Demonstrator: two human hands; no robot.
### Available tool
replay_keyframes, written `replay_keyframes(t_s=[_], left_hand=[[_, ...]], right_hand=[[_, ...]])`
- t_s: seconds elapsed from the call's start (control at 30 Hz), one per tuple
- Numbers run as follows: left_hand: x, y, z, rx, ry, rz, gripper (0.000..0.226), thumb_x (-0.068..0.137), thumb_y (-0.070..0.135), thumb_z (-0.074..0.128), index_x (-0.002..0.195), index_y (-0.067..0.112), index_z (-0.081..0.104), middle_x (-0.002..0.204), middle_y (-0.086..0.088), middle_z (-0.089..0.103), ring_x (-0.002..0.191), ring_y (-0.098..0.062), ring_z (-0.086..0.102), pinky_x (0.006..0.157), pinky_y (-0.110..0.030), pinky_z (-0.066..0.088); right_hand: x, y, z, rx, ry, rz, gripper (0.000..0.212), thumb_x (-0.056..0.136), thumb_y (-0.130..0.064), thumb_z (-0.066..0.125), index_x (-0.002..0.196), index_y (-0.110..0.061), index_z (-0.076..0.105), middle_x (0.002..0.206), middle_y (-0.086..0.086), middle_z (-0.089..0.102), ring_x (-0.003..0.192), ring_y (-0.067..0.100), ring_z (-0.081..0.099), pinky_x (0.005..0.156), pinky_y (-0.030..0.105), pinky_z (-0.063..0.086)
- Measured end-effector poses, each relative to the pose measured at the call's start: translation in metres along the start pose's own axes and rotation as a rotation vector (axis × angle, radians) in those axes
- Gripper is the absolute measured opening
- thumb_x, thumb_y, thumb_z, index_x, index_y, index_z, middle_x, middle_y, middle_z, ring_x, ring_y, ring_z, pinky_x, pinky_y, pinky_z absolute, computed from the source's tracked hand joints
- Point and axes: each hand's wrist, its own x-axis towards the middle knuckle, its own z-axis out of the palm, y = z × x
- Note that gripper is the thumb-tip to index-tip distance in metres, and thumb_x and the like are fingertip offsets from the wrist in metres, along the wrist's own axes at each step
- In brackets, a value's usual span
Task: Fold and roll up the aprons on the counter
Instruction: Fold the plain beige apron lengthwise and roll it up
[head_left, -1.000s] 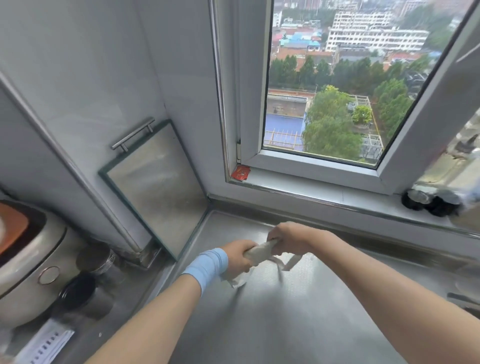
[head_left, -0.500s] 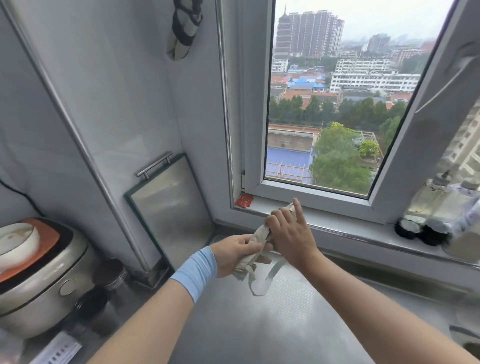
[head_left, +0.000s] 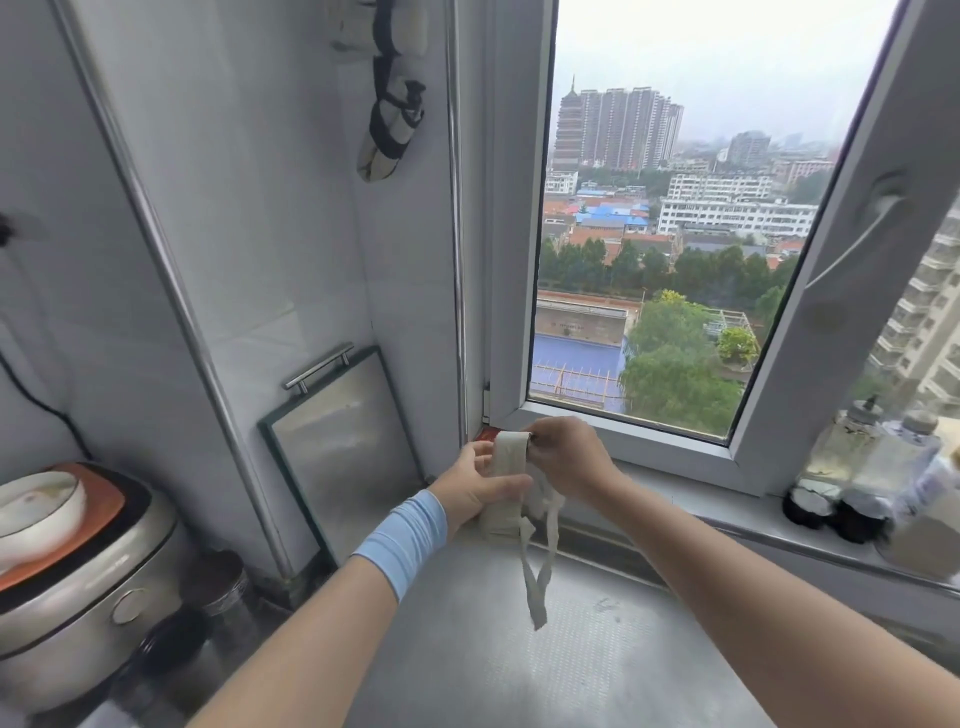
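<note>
Both hands hold the rolled apron up in the middle of the frame, left hand squeezing it, right hand pinching its top, and the dangling strap could pull the roll loose.

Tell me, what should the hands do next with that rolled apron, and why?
Probably wind the dangling strap around the apron. The roll looks tight, held upright by the left hand and pinched on top by the right hand, but the strap hangs loose above the counter.
</note>
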Motion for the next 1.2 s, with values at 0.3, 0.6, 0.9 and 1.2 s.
replay_keyframes(t_s=[0.3,0.6,0.9,1.2], left_hand=[[-0.002,0.040,-0.002,-0.086,-0.381,0.063,0.055,0.073,0.015,0.076,0.125,0.012,0.056,0.111,-0.011,0.064,0.101,-0.024,0.060,0.092,-0.043,0.051],[-0.006,0.045,-0.023,0.141,-0.177,0.125,0.045,0.070,0.009,0.069,0.114,0.019,0.065,0.109,-0.015,0.068,0.099,-0.025,0.061,0.097,-0.046,0.049],[-0.014,0.054,-0.031,0.118,-0.072,0.096,0.032,0.072,0.016,0.075,0.103,0.010,0.067,0.091,-0.009,0.064,0.085,-0.021,0.062,0.090,-0.039,0.052],[-0.012,0.053,-0.053,-0.390,0.283,-0.031,0.061,0.067,0.034,0.082,0.111,-0.004,0.062,0.094,-0.016,0.072,0.082,-0.027,0.071,0.066,-0.033,0.057]], right_hand=[[0.019,-0.040,-0.026,0.376,-0.195,0.243,0.014,0.087,-0.010,0.068,0.086,0.002,0.075,0.066,0.008,0.066,0.046,0.010,0.057,0.043,0.024,0.040],[0.025,-0.051,-0.035,0.567,-0.578,0.302,0.041,0.095,-0.037,0.060,0.116,-0.003,0.067,0.107,0.012,0.071,0.095,0.023,0.064,0.076,0.030,0.050],[0.021,-0.069,-0.012,0.528,-0.158,0.155,0.028,0.081,-0.041,0.078,0.079,-0.014,0.072,0.069,-0.003,0.062,0.062,0.011,0.055,0.052,0.018,0.044],[0.005,-0.069,0.028,0.562,-0.343,0.147,0.077,0.075,-0.016,0.084,0.130,-0.027,0.032,0.112,0.003,0.067,0.088,0.014,0.069,0.067,0.022,0.055]])
